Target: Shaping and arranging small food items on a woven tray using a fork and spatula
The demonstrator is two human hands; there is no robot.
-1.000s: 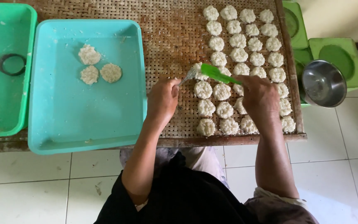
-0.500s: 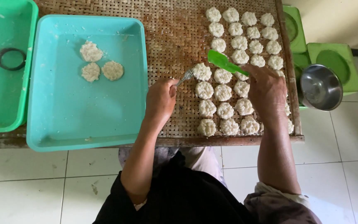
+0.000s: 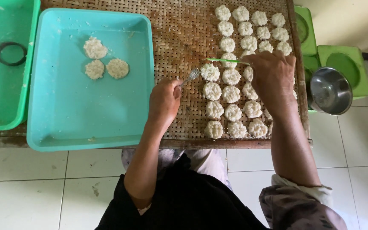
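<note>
Head view, looking straight down: a woven bamboo mat (image 3: 184, 38) covers the work surface, its brown weave bare in the middle. On its left part sits a large turquoise tray (image 3: 64, 110), holding three round white rice cakes (image 3: 105, 59) grouped near its upper left. A second, greener tray (image 3: 5, 102) lies just beside it at the left edge, with a dark ring (image 3: 10, 53) inside. Off the mat's right edge stand green plastic stools (image 3: 346, 68), and a steel bowl (image 3: 329, 90) rests against them.

The right part of the mat carries rows of small white rice patties (image 3: 231, 76), laid close together in columns from the far edge down to the near edge.

The right hand (image 3: 273, 79) hovers over the middle of these rows, fingers closed in a pinch on a thin green spatula (image 3: 226, 61), which lies nearly flat and points left, its tip over a patty in the leftmost columns. The hand hides several patties beneath it.

The left hand (image 3: 165, 100) is just left of the rows, on bare weave, closed around a metal spoon (image 3: 191, 76). The spoon's bowl points up and right, ending just beside the leftmost patty in the spatula's row, whether touching it I cannot tell.
</note>
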